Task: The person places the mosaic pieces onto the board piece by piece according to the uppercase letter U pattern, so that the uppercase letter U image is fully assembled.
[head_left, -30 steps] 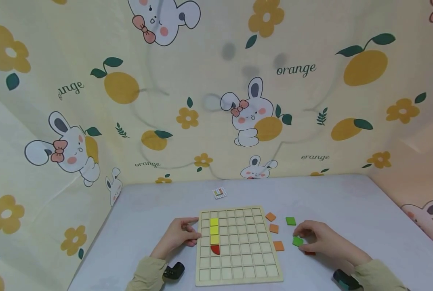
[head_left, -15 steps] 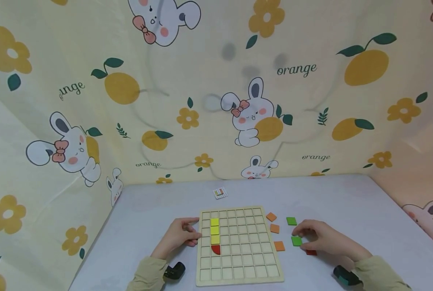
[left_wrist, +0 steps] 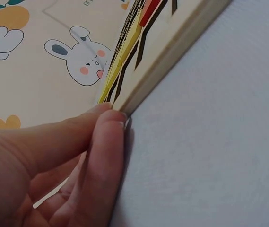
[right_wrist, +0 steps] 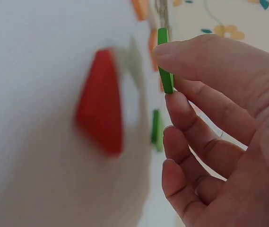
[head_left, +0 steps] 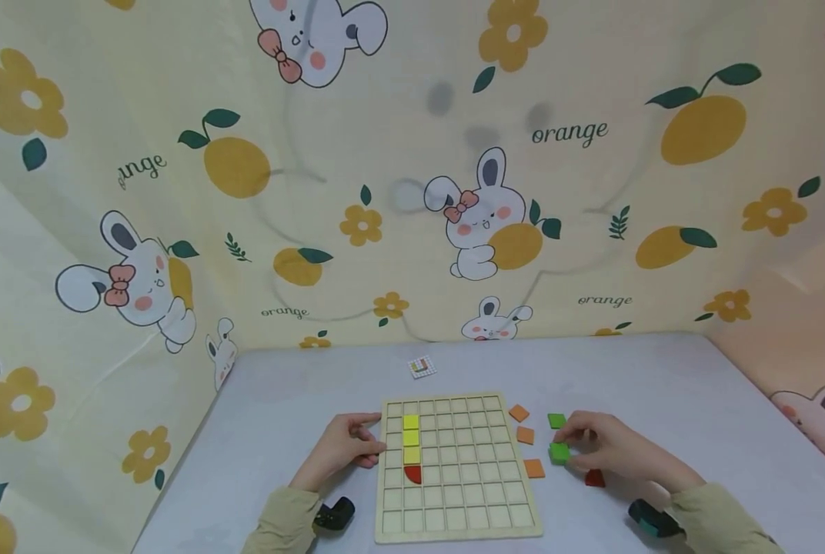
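A wooden grid board (head_left: 468, 508) lies on the table, with three yellow tiles (head_left: 411, 438) in a column and a red quarter-round tile (head_left: 413, 474) just below them. My left hand (head_left: 346, 446) pinches the board's left edge; in the left wrist view, the fingertips (left_wrist: 110, 118) meet at its rim. On the other side, my right hand (head_left: 606, 446) holds a green square tile (head_left: 559, 454) between thumb and finger. The right wrist view shows this tile (right_wrist: 164, 71) edge-on, off the table, its other fingers loosely bent.
Orange tiles (head_left: 534, 468) lie along the board's right side. Another green tile (head_left: 556, 421) is beyond the right hand, and a red piece (head_left: 595, 478) lies under it. A small pattern card (head_left: 422, 367) sits behind the board. Printed cloth (head_left: 357, 154) hangs around the table.
The right hand has lifted the green tile and moved slightly left with it, uncovering more of the red piece. The left hand stays at the board's edge.
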A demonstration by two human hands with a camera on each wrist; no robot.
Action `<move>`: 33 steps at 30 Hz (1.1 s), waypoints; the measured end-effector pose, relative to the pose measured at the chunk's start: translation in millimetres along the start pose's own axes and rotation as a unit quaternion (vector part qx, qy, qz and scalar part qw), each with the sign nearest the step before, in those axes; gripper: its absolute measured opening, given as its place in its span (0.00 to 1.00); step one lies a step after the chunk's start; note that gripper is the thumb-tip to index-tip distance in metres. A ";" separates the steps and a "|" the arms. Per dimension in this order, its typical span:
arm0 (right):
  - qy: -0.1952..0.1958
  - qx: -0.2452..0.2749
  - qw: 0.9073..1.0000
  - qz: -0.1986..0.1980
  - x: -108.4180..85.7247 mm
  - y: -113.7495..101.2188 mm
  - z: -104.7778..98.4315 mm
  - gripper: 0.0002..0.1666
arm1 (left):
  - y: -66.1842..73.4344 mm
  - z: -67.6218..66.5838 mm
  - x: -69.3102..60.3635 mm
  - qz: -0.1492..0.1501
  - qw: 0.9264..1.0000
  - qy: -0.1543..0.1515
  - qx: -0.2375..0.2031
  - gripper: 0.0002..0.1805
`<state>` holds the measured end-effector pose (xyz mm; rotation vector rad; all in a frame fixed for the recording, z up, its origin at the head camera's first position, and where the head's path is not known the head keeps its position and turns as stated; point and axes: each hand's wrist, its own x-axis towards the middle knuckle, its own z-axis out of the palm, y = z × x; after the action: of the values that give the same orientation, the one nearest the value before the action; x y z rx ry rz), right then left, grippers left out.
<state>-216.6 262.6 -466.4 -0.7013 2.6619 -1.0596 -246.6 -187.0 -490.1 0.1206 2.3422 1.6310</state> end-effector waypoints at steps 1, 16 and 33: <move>0.005 -0.002 1.000 -0.015 1.6 -2.1 0.2 0.15 | -0.5 0.1 0.1 0.000 1.000 0.001 0.000 0.36; 0.010 0.028 0.988 -0.155 50.9 -63.1 39.8 0.13 | -2.2 0.4 1.1 0.016 1.000 -0.006 -0.004 0.36; -0.043 0.057 0.988 -0.140 84.2 -99.8 97.7 0.12 | -1.4 0.3 -0.1 0.017 1.000 -0.008 -0.012 0.35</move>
<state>-220.8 99.6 -468.9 -1.0945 2.4564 -1.2067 -246.2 -187.3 -491.4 0.1672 2.3209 1.6670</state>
